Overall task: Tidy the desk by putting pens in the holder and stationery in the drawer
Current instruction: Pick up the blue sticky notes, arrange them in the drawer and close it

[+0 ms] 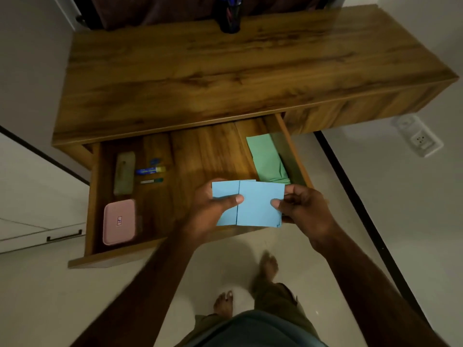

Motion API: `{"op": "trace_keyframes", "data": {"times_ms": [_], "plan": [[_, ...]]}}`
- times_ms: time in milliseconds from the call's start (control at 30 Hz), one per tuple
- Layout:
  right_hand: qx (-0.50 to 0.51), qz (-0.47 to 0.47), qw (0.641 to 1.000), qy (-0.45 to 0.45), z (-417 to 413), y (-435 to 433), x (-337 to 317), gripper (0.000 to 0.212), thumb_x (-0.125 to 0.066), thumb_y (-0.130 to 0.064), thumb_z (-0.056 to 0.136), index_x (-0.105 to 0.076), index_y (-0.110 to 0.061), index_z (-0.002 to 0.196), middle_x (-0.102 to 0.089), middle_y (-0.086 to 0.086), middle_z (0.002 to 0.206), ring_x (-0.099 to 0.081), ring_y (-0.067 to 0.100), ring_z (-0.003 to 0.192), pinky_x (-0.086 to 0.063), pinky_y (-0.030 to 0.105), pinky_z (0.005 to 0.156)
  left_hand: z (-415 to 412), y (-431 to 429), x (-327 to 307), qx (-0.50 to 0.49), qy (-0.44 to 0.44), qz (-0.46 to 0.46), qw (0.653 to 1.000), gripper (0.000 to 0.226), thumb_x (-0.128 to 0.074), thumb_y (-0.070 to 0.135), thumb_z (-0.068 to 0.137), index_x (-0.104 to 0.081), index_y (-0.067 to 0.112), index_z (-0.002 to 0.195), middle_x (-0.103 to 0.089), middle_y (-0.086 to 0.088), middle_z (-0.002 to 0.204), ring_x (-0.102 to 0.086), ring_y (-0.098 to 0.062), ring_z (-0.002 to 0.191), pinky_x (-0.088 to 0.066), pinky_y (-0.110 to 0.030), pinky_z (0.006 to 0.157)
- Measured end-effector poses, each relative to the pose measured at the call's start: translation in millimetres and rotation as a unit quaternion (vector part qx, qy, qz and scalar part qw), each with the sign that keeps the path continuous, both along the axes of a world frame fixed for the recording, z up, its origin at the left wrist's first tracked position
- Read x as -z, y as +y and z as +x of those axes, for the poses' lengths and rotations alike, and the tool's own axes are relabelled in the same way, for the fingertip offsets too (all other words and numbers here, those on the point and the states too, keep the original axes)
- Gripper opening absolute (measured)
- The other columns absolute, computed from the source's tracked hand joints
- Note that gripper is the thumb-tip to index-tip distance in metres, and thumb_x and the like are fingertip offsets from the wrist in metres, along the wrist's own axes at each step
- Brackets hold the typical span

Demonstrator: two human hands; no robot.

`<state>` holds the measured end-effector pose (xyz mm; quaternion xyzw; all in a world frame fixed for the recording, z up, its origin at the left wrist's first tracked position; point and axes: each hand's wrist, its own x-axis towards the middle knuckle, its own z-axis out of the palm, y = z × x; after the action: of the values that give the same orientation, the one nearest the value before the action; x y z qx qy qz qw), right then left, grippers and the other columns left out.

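Both thumbs pinched the blue papers [253,209] at mid-frame. The left hand [210,204] gripped the left sheet and the right hand [303,209] the overlapping right one, forearms reaching up from the lower edge. The papers hung over the open drawer [200,151], near green paper [268,159]; the holder [230,18] stood top centre.

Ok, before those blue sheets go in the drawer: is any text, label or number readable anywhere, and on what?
Nothing reads clearly.
pink case: small red-and-blue label on the lid, too blurred to read.
glue stick: print on the blue barrel, too small to read.
green-tipped pen: pale label, unreadable.
blue sheets and green paper: no print visible.
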<state>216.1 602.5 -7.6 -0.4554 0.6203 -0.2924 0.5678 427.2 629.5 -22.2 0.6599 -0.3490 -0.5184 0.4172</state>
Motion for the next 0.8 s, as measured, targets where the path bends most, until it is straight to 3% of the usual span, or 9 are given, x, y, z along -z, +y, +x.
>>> {"op": "trace_keyframes", "data": {"times_ms": [200,300,333,467,567,633,700,800], "plan": [[-0.13,-0.006,0.99,0.046,13.8,-74.9,16.6,0.042,-0.068,-0.006,0.093,-0.061,-0.031,0.127,-0.063,0.003,0.111,-0.064,0.018,0.101,-0.063,0.032,0.065,9.9,-46.2,23.8,-0.049,-0.018,0.021,0.998,0.037,-0.084,0.026,0.076,-0.057,0.032,0.1,-0.059,0.016,0.1,-0.055,-0.004,0.091,-0.045,-0.022,0.074],[-0.182,-0.002,0.982,0.05,17.1,-110.9,32.6,0.033,-0.064,-0.003,0.095,-0.064,-0.027,0.118,-0.065,0.008,0.112,-0.065,0.025,0.103,-0.064,0.041,0.07,10.0,-65.0,35.4,-0.074,-0.034,0.048,0.995,0.051,-0.086,0.036,0.072,-0.059,0.03,0.115,-0.065,0.004,0.112,-0.061,-0.017,0.102,-0.053,-0.037,0.088],[-0.185,0.003,0.981,0.055,17.5,-119.4,38.8,0.034,-0.063,-0.001,0.094,-0.064,-0.027,0.115,-0.065,0.01,0.112,-0.066,0.028,0.103,-0.064,0.046,0.072,9.3,-68.4,35.7,-0.084,-0.026,0.058,0.994,0.054,-0.084,0.037,0.074,-0.058,0.029,0.12,-0.065,0.002,0.115,-0.062,-0.019,0.103,-0.055,-0.038,0.086],[-0.206,0.008,0.973,0.109,16.2,-149.4,63.9,0.036,-0.064,-0.002,0.092,-0.064,-0.028,0.117,-0.067,0.009,0.11,-0.068,0.026,0.099,-0.064,0.049,0.072,13.9,-83.8,39.6,-0.16,-0.024,0.063,0.985,0.046,-0.076,0.024,0.085,-0.053,0.019,0.125,-0.06,0.005,0.103,-0.059,-0.007,0.086,-0.047,-0.01,0.051],[-0.242,0.009,0.957,0.159,15.6,-157.7,80.2,0.033,-0.066,-0.003,0.091,-0.064,-0.023,0.118,-0.067,0.004,0.108,-0.067,0.022,0.097,-0.064,0.047,0.073,23.9,-89.7,47.8,-0.178,-0.054,0.075,0.98,0.046,-0.077,0.027,0.084,-0.055,0.019,0.124,-0.061,0.002,0.107,-0.061,-0.013,0.094,-0.046,-0.018,0.06],[-0.258,0.012,0.948,0.188,17.9,-159.3,88.9,0.033,-0.066,-0.003,0.091,-0.064,-0.021,0.118,-0.066,0.002,0.106,-0.067,0.022,0.097,-0.063,0.047,0.074,29.5,-92.2,49.7,-0.201,-0.051,0.084,0.975,0.046,-0.076,0.025,0.085,-0.053,0.018,0.124,-0.057,0.007,0.104,-0.058,-0.009,0.093,-0.043,-0.015,0.06],[-0.277,0.02,0.941,0.195,19.5,-158.6,98.1,0.032,-0.065,-0.004,0.092,-0.063,-0.017,0.121,-0.066,0.005,0.111,-0.067,0.024,0.101,-0.063,0.049,0.078,35.3,-96.2,51.9,-0.208,-0.048,0.082,0.974,0.043,-0.075,0.022,0.086,-0.052,0.018,0.122,-0.055,0.01,0.101,-0.055,-0.005,0.087,-0.041,-0.011,0.057],[-0.302,0.022,0.93,0.206,22.5,-152.3,110.7,0.033,-0.065,-0.007,0.094,-0.061,-0.014,0.126,-0.064,0.009,0.12,-0.064,0.027,0.108,-0.061,0.05,0.083,43.0,-101.1,54.3,-0.17,-0.056,0.079,0.981,0.038,-0.075,0.022,0.085,-0.054,0.02,0.117,-0.058,0.009,0.102,-0.056,-0.005,0.087,-0.041,-0.017,0.063]]}}
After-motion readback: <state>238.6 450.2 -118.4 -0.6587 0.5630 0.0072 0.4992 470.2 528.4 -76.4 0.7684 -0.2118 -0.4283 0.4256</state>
